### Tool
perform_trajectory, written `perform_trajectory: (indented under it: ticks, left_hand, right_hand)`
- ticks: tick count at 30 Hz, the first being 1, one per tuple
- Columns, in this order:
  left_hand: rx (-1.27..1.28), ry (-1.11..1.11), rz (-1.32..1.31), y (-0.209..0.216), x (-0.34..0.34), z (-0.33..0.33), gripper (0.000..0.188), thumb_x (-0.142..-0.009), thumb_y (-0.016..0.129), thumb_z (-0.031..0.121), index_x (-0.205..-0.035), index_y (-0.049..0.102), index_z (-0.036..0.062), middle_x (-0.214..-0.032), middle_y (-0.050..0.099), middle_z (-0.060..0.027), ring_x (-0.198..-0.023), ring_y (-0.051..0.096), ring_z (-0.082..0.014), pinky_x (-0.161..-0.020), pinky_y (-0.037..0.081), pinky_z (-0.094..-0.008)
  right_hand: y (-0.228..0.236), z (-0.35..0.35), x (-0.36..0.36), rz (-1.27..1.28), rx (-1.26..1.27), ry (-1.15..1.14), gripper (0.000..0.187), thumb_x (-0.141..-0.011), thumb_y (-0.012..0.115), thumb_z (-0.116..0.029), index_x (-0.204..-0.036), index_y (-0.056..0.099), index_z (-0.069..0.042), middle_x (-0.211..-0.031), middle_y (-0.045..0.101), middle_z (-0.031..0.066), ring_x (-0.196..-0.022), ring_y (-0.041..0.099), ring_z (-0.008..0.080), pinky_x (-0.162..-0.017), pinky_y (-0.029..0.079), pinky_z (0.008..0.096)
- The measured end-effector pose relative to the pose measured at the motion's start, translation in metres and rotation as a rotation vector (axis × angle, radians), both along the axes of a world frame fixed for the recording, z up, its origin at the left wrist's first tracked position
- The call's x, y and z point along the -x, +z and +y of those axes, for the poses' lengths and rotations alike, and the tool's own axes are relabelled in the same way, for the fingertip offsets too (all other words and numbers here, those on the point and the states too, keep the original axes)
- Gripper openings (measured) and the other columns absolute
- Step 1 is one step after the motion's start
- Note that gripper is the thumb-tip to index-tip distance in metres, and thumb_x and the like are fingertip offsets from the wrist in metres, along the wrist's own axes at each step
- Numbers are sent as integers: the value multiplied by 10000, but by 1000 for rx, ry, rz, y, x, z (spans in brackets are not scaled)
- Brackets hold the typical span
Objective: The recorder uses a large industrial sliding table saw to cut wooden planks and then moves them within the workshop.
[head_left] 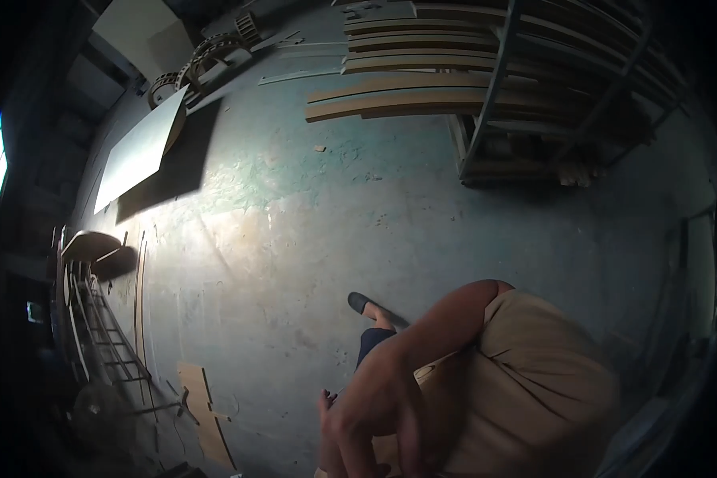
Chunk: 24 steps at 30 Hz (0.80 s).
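My right arm comes out of a tan sleeve at the lower right and bends down to my right hand (370,402). Its fingers curl toward the lower edge, and what they close on is hidden. Pale, wood-coloured material (386,450) shows just beneath this hand. A few fingertips (325,401), seemingly of my left hand, stick out beyond the right hand's knuckles, beside a small thin dark thing too small to name. The rest of the left hand is covered. Past my arm, one foot in a dark slipper (358,302) stands on the floor.
A metal rack (490,95) with long wooden boards (406,99) stands at the far right. At the far left are a large pale panel (143,151) and curved wooden frames (207,56). Nearer left stand a metal frame like a ladder (107,331), a fan (99,410) and a flat board (203,414).
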<state>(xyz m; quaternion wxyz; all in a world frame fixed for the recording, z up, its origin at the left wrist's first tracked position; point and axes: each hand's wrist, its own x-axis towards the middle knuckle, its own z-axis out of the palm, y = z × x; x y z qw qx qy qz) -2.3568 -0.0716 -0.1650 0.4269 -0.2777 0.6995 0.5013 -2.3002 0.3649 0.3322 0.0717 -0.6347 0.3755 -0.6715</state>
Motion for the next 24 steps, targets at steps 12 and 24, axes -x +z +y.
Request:
perform_trajectory:
  ticks: [12,24]
  left_hand:
    - [14,-753,360,46,579,533,1007,-991,644,778,-1703,419,102,-1672,516,-202,-1470,541,-424,-1141,422,-617]
    - [-190,-887,222,-21,635,1008,1166,-958,703,781,-1718,358,-33,-1571,605,-250,-1400,600,-394,-1186,440,-450]
  right_hand:
    - [-390,265,14,-1711,-824,-2099,286,-978,816,-365,-1067,782,-96,-997,816,86,-933,790,268,-821,600,424]
    - [-482,341,64,-2476,-86,-1787,376,-1069,732,-366,-1227,781,-28,-1033,786,91,-861,760,235,-791,611,415]
